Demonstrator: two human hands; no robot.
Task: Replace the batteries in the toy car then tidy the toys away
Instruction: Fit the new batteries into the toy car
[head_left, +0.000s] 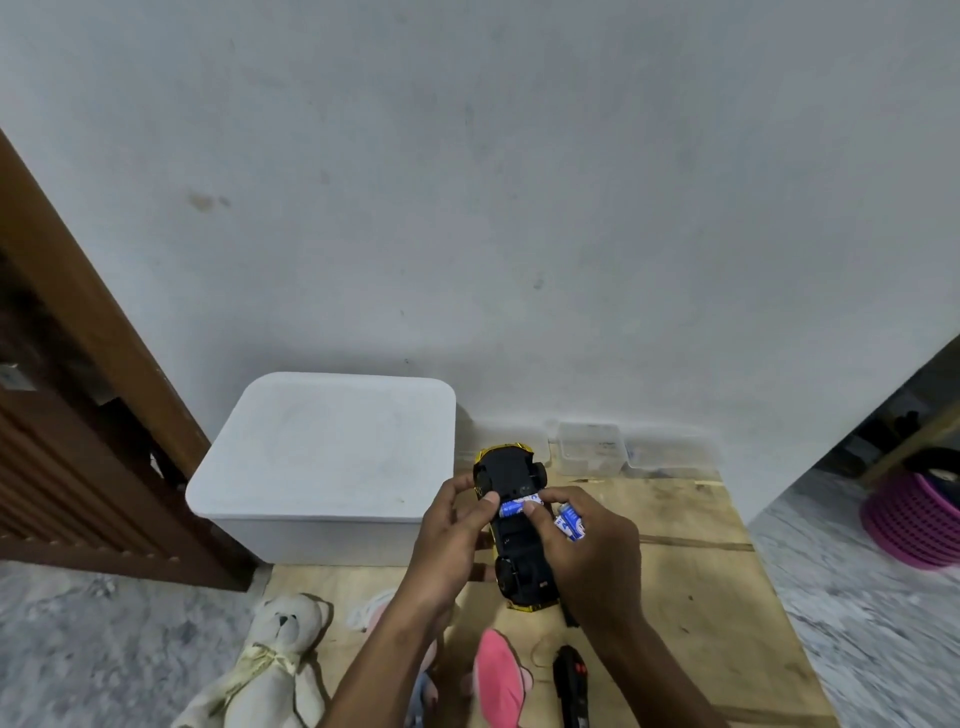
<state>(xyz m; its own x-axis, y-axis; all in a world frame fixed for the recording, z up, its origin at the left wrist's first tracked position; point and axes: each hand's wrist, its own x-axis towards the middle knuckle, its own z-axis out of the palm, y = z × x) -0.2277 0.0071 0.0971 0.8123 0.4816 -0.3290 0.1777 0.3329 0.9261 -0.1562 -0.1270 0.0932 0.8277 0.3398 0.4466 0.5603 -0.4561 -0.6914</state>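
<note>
Right now the left hand (457, 525) is gripping the upturned toy car (511, 478) above the wooden board (691, 571), its thumb steadying 1 blue-and-white battery (519, 505) across the open compartment. The right hand (592, 540) is pressing that battery with a fingertip while curling its other fingers round the spare batteries (569, 522). That crowded grip is risking a dropped spare or a battery seated askew.

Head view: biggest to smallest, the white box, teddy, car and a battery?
1. white plastic lidded box
2. cream plush teddy bear, partly cut off
3. upturned black-and-yellow toy car
4. blue-and-white battery
</note>
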